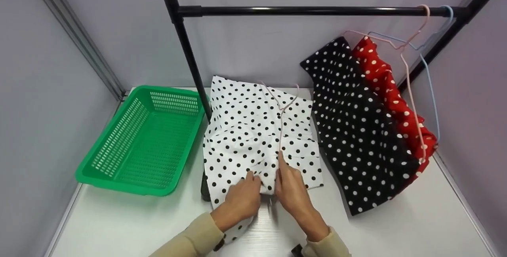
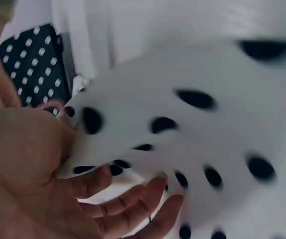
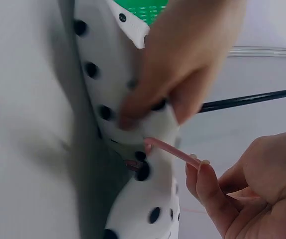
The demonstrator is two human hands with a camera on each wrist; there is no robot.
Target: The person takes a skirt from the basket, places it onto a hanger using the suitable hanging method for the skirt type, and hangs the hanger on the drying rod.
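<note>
A white garment with black polka dots (image 1: 237, 110) lies spread on the table, its lower part bunched towards the person. My left hand (image 1: 244, 195) grips the cloth near its lower edge; in the left wrist view the thumb and curled fingers (image 2: 128, 204) have fabric between them. A thin pink hanger (image 1: 281, 126) lies over the garment, its hook end pointing away. My right hand (image 1: 292, 189) pinches the hanger's wire between thumb and fingertips, clearest in the right wrist view, where the wire (image 3: 175, 152) runs into the dotted cloth. The hanger's far end is hidden by the fabric.
At the left stands a green plastic basket (image 1: 158, 146). A black clothes rail (image 1: 301, 10) crosses the back. From its right end hang a black white-dotted garment (image 1: 352, 126) and a red white-dotted one (image 1: 380, 71), on pink and blue hangers.
</note>
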